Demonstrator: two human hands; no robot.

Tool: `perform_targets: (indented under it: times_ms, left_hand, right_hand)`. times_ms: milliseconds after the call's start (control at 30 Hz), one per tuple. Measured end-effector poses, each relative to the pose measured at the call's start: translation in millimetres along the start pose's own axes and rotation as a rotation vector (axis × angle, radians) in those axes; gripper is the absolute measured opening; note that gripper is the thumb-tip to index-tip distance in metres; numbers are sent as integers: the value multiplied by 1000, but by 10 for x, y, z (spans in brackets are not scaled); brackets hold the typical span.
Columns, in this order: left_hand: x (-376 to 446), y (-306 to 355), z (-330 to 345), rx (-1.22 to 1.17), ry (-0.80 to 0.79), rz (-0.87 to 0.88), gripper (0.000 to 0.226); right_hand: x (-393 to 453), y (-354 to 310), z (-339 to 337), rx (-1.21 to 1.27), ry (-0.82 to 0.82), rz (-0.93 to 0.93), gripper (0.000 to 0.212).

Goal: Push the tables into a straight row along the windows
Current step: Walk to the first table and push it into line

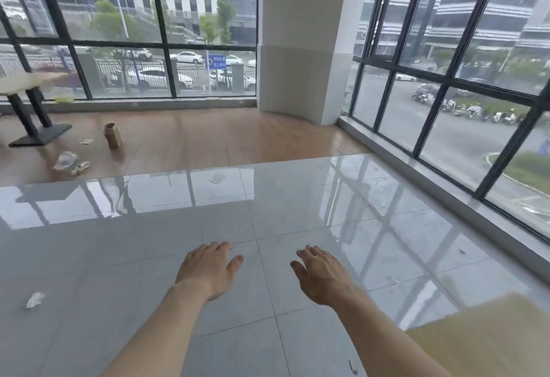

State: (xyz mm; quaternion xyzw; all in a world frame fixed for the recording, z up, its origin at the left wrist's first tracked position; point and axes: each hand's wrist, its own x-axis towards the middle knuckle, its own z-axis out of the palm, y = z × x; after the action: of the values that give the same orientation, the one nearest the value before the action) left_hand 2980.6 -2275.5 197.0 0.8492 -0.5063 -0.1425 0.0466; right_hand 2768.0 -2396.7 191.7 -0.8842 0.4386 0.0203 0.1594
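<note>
A light wooden table (28,80) on a black pedestal base (41,135) stands at the far left by the window wall. The corner of a second light wooden tabletop (488,338) shows at the bottom right, close to the right-hand windows. My left hand (209,269) and my right hand (321,275) reach forward, palms down, over the glossy grey tiled floor. Both hands hold nothing and their fingers are apart. Neither hand touches a table; my right forearm passes just left of the near tabletop.
Tall black-framed windows (446,99) run along the back and right sides, with a white pillar (300,37) in the corner. A brown paper bag (112,135) and scraps of litter (70,162) lie on the wooden floor strip. A white scrap (35,300) lies on the tiles.
</note>
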Motion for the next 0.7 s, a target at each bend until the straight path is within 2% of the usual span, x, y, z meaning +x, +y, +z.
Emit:
perform_targets:
  times_ms: [233,433,533,667,700]
  left_hand:
    - [2010,596,-220,59,-33,171,59]
    - [3767,1567,-326,119,-72,287,59]
    - [4596,2279,-459,148,-61,386,59]
    - [5687,4064,-469,200,-85,682,58]
    - [5712,4081,-466,210,-84,687,58]
  right_hand:
    - [1552,783,-290,34,23,171,55]
    - [2808,1862,-610,129,57,292,54]
    - [3217,2509,-969,171,93,415,53]
    - [3397,3843,-1496,219,262,713,52]
    - [3413,3873,-1519,222,258,721,51]
